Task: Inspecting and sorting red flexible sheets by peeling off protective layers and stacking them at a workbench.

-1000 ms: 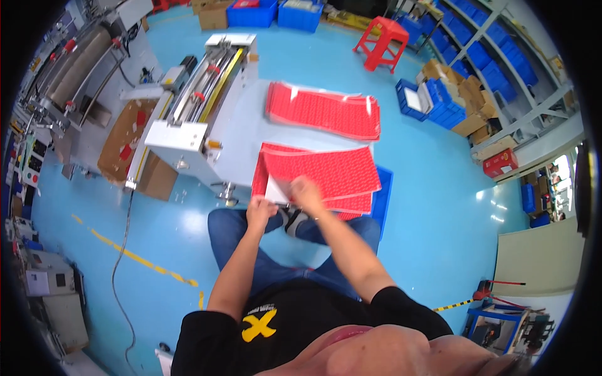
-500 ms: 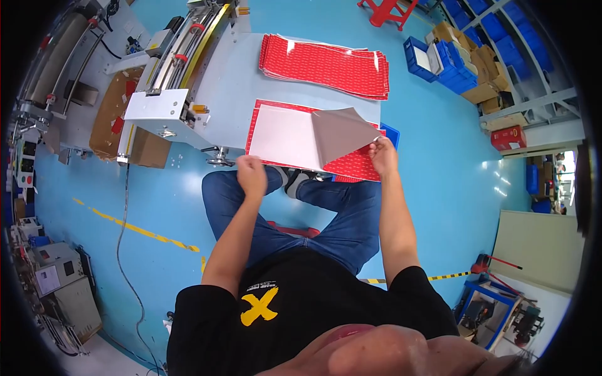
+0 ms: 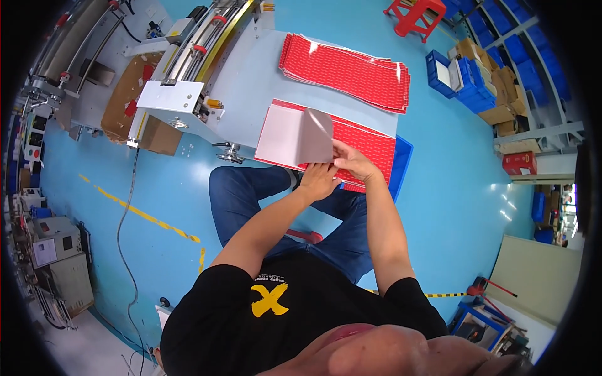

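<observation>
A pale sheet (image 3: 281,135) lies over the left part of a red sheet with white printed marks (image 3: 360,141). Its right side is lifted and curled back leftward, showing a grey underside. My right hand (image 3: 356,164) is closed at the curl's right edge, fingers and thumb at the lifted sheet; the exact grip is partly hidden. Just left of it, my left hand (image 3: 320,180) has its fingers stretched out at the near edge, touching the sheet below the curl. Behind them lies a separate stack of red printed sheets (image 3: 345,72).
A roller machine (image 3: 194,62) stands to the left of the light table (image 3: 251,75), with a hand knob (image 3: 231,152) near my knee. A blue bin (image 3: 402,160) sits by the table's right edge. A red stool (image 3: 417,17) and stacked blue crates (image 3: 470,81) are farther back.
My right hand has moved left with the lifted sheet, baring more red. My left hand has left the sheet's left corner and come across beside my right hand. The whole view has shifted slightly.
</observation>
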{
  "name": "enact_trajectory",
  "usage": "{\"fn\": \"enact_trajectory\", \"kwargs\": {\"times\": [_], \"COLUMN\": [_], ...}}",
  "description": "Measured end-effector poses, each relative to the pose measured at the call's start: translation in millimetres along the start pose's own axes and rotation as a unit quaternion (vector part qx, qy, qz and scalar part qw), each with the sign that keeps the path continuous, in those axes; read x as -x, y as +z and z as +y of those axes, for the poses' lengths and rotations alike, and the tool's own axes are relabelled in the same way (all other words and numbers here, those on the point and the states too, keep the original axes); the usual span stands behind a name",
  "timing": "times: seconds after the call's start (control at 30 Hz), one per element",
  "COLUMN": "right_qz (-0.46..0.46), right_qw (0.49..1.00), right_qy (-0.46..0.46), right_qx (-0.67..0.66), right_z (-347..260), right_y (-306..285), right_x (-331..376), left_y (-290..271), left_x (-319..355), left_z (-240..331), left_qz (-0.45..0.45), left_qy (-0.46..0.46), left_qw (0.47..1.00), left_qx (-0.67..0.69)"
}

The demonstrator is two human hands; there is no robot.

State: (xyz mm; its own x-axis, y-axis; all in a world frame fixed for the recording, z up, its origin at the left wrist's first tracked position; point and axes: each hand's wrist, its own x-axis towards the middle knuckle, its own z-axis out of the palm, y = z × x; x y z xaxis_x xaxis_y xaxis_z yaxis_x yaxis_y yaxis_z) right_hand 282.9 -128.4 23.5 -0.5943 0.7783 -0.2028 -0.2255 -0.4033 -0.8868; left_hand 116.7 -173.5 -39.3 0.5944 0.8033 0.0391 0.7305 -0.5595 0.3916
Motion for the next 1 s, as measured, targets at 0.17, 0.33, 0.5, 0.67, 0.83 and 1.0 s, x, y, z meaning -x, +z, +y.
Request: {"fn": "enact_trajectory", "kwargs": {"times": [0.17,0.33,0.5,0.67,0.83,1.0], "right_qz": [0.260,0.279,0.282,0.315,0.357,0.659], "right_qw": [0.964,0.949,0.943,0.922,0.921,0.709], "right_qy": [0.041,0.076,0.080,0.100,-0.037,-0.089], "right_qx": [-0.022,0.129,0.156,0.201,0.151,0.233], "right_z": [27.2,31.9,27.7,27.3,42.5,78.1], "right_y": [-21.7,-19.8,-12.6,-7.4,-7.3,-18.2], "right_x": [-4.4,-6.7,-6.5,-10.2,43.6,137.5], "left_y": [-10.6,-36.5,-57.4,-55.4,-52.2,-47.7], "left_x": [-2.9,-8.3,5.7,4.1,4.8,-5.4], "left_z": [-7.4,-62.6,-115.1,-117.0,-125.7,-100.8], "left_qz": [0.051,0.074,0.124,0.119,0.115,0.137], "left_qy": [-0.044,-0.226,-0.237,-0.251,-0.229,-0.169], "left_qw": [0.998,0.969,0.959,0.955,0.959,0.971], "left_qx": [0.005,0.062,-0.092,-0.104,-0.119,-0.100]}}
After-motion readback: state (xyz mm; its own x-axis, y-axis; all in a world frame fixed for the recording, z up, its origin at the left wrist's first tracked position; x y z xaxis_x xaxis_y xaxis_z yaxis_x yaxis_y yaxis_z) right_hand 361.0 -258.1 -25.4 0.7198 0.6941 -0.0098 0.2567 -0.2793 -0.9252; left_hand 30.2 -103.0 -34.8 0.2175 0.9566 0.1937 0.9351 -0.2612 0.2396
